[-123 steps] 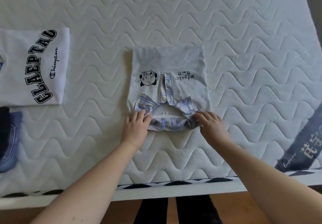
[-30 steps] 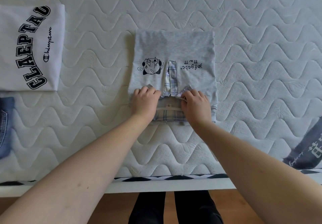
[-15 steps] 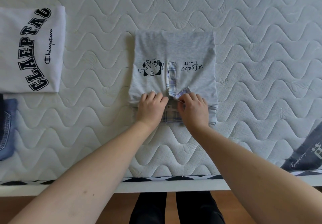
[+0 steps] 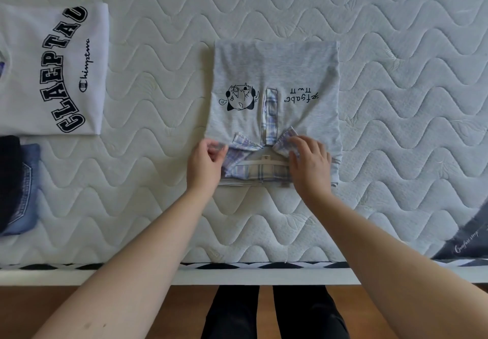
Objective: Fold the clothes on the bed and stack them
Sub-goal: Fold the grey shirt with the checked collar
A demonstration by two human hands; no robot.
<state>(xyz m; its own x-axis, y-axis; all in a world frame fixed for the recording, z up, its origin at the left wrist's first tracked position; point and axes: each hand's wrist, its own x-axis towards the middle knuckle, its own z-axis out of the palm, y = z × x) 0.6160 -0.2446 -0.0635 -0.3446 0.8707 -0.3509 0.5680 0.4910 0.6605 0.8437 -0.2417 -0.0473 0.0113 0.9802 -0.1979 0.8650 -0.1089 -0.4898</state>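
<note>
Nearest the camera, dark trouser legs (image 4: pixel 274 312) stood on a wooden floor (image 4: pixel 39 309) below the bed (image 4: pixel 396 35) edge. 2 bare forearms reached over the quilted mattress to a folded grey shirt (image 4: pixel 274 74) lying near the middle of the bed. The left hand (image 4: pixel 204 163) pinched the left point of the plaid collar (image 4: pixel 261 172) between thumb and curled fingers at the shirt's near-left edge. The right hand (image 4: pixel 309 162) lay on the collar's right point, fingers bent over the cloth. Beyond the hands, the shirt's cartoon print and lettering faced away. Far left lay a folded white sweatshirt (image 4: pixel 31 74) with black letters, with folded jeans (image 4: pixel 25 188) nearer. A dark printed cloth (image 4: pixel 467 238) showed at the right edge.
</note>
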